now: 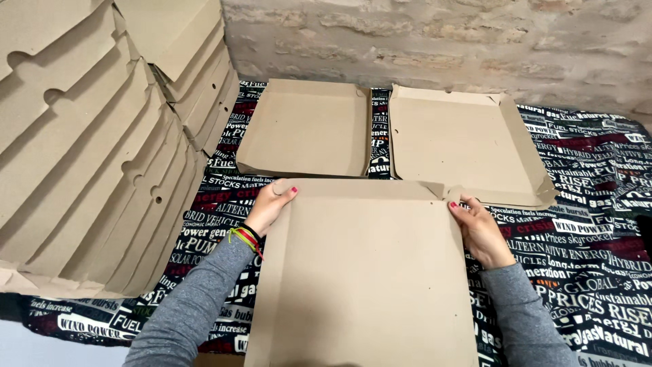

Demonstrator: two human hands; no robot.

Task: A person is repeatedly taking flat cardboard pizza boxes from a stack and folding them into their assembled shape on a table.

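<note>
Fingers [288,192] of both hands pinch the flat cardboard sheet's [367,272] far corners, sheet lying between them.

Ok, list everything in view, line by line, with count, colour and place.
Flat box blank: one, brown, front centre, under both hands.
Folded trays: two, brown, behind it; left tray, right tray.
Stack of flat blanks: many, brown, leaning at left.
Cloth: one, black with white and red print, covering the surface.
Brick wall: pale, at the back.
Left hand: on the blank's far left corner.
Right hand: on its far right corner.
</note>
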